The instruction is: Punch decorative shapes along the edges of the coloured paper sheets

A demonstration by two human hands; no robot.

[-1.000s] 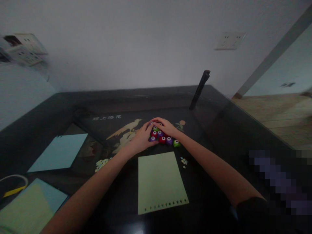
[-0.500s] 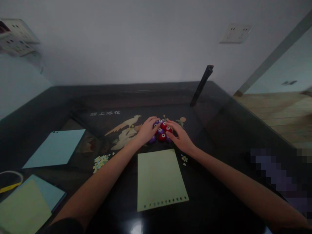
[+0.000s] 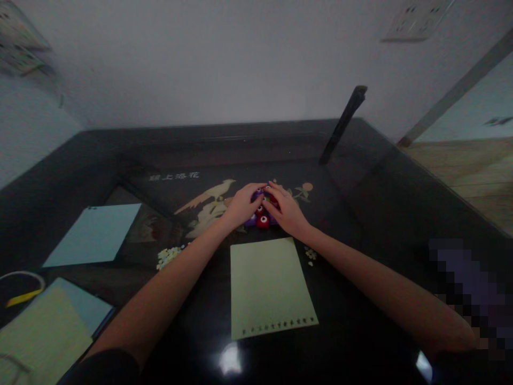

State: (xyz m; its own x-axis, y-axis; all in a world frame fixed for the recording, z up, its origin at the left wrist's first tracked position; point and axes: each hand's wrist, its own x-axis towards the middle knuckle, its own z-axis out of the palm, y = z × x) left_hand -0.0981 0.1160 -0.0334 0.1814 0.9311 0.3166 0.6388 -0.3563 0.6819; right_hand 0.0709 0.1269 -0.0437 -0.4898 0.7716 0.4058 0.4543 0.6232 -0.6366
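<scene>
Both of my hands cup a small cluster of red and purple round punches on the dark glass table. My left hand presses against the cluster's left side with curved fingers. From the right, my right hand lies over the cluster and hides most of it. A red punch and bits of purple show between the two hands. A pale green sheet with a punched bottom edge lies just in front of the hands.
A light blue sheet lies at the left, and a stack of green and blue sheets at the bottom left. Small paper cut-outs lie scattered beside the green sheet. A dark post leans at the table's far right.
My right hand moved from above the cluster round to its right side and closed in over it. The punches are bunched tighter, and the green ones are no longer visible.
</scene>
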